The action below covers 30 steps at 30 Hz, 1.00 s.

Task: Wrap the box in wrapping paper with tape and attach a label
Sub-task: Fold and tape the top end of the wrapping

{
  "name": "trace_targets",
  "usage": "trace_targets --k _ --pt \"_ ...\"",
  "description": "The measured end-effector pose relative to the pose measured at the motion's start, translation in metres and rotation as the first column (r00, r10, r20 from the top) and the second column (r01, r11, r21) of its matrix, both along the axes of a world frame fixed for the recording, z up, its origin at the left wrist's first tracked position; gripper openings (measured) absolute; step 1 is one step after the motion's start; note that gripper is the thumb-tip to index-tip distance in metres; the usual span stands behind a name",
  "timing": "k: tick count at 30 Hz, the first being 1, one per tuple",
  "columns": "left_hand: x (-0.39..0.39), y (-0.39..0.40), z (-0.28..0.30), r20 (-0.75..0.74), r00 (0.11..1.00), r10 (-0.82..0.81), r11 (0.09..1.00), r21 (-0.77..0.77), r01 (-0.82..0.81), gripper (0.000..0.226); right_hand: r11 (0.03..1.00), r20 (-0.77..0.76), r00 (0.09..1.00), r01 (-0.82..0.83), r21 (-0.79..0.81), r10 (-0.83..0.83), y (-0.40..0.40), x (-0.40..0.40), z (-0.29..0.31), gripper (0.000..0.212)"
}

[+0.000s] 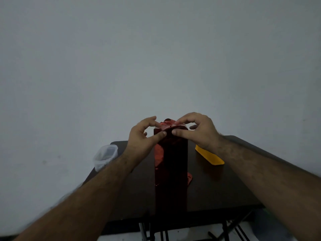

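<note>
Thumbs should press the shiny red wrapping paper (171, 129) flat atop the tall box; left hand (145, 136) and right hand (196, 130) pinch its folds.

dim, flat light with a grey-blue cast; its source cannot be told. the shiny red foil wrapping paper (171, 164) reads near black, with faint red glare at its top folds. the dark brown table (217, 188) swallows shadows. wide-angle stretch bends the forearms; edges look soft.

left hand (142, 136), right hand (199, 131), fingers pinching
</note>
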State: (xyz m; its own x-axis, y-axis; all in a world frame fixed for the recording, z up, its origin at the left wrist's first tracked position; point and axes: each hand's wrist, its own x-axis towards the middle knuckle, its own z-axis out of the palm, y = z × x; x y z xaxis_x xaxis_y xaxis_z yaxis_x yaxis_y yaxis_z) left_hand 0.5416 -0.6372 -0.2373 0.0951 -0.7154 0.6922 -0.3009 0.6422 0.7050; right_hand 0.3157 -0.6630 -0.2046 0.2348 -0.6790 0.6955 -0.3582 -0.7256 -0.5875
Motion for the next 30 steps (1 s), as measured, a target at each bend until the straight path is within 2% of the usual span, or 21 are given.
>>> trace_targets --k 3,5,7,11,14,15,17,18,20,21,23,26,30 --pt "-0.003 0.001 0.011 -0.065 0.997 -0.039 0.999 0.010 0.040 0.004 0.998 -0.002 0.998 -0.059 -0.009 0.059 -0.001 0.010 0.013 0.022" --pt "-0.004 0.001 0.017 -0.104 0.991 -0.085 0.995 0.050 0.091 0.007 0.997 0.012 0.998 -0.068 0.023 0.068 0.000 0.016 0.021 0.012" --pt "-0.007 0.002 0.021 -0.135 0.985 -0.111 0.988 0.094 0.124 0.011 0.990 0.101 0.994 -0.066 0.127 0.053 0.000 0.023 0.027 0.006" --pt "-0.013 0.006 0.023 -0.188 0.980 -0.072 0.989 0.115 0.095 0.017 0.954 0.261 0.963 -0.022 0.299 -0.060 -0.005 0.031 0.028 0.012" --pt "-0.014 0.008 0.024 -0.230 0.972 -0.056 0.990 0.113 0.084 0.012 0.970 0.278 0.952 0.058 0.236 -0.125 -0.003 0.032 0.022 0.012" --pt "-0.014 0.008 0.024 -0.262 0.964 -0.054 0.987 0.132 0.091 0.018 0.972 0.228 0.955 0.149 0.182 -0.189 0.000 0.032 0.020 0.023" --pt "-0.013 0.008 0.023 -0.325 0.944 -0.057 0.972 0.198 0.127 0.040 0.937 0.124 0.930 0.336 0.093 -0.346 0.012 0.032 0.011 0.066" --pt "-0.012 0.007 0.023 -0.348 0.936 -0.055 0.964 0.227 0.141 0.054 0.924 0.130 0.915 0.376 0.072 -0.382 0.021 0.033 0.008 0.082" --pt "-0.013 0.008 0.024 -0.331 0.943 -0.024 0.959 0.260 0.116 0.075 0.939 0.215 0.914 0.330 0.100 -0.344 0.036 0.036 -0.001 0.090" --pt "-0.013 0.008 0.025 -0.315 0.949 -0.003 0.961 0.262 0.090 0.075 0.948 0.243 0.919 0.286 0.136 -0.312 0.040 0.038 -0.006 0.088" --pt "-0.018 0.013 0.029 -0.305 0.952 0.029 0.960 0.274 0.058 0.061 0.956 0.224 0.938 0.226 0.186 -0.265 0.046 0.041 -0.015 0.090" --pt "-0.025 0.015 0.030 -0.318 0.948 0.029 0.947 0.313 0.077 0.041 0.969 0.149 0.967 0.183 0.166 -0.208 0.047 0.043 -0.029 0.115" --pt "-0.027 0.024 0.024 -0.319 0.943 0.094 0.947 0.320 0.013 0.033 0.968 0.141 0.965 0.200 0.151 -0.222 0.040 0.047 -0.035 0.140"
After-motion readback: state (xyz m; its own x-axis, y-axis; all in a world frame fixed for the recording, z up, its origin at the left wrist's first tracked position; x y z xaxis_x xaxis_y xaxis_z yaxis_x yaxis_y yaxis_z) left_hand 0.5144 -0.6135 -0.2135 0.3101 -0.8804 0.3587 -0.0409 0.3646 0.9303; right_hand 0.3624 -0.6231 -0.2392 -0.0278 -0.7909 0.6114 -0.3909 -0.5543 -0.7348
